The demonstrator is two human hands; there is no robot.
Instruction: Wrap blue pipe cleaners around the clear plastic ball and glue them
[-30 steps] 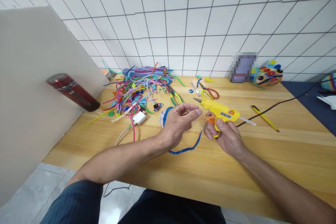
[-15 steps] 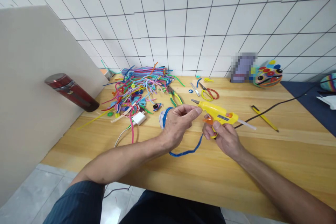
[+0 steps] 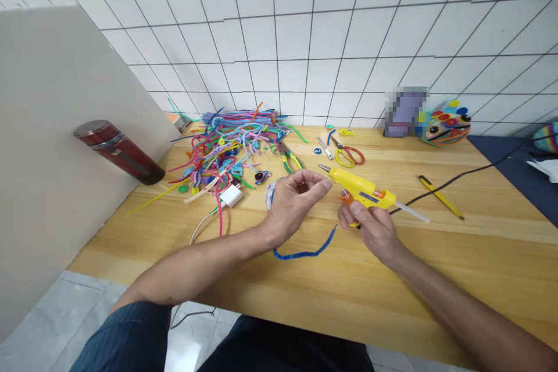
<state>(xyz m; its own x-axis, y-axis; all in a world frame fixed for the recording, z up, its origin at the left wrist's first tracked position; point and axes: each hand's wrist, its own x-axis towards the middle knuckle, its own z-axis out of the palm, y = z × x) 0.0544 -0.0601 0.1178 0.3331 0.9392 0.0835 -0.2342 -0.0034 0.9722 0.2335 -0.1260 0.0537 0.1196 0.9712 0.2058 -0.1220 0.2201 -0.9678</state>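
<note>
Where the right grip curls, a glue gun sits — body above.

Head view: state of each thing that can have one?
Glue gun: held, glue stick protruding from rear
Right hand: wrapped around glue gun
Left hand: thumb and forefinger pinched; contents unclear
Blue pipe cleaner: bent, one end visible
Thermos: capped, standing
Pliers: handles spread
Scissors: lying flat; blade opening unclear
Utility knife: lying flat; blade unclear
</note>
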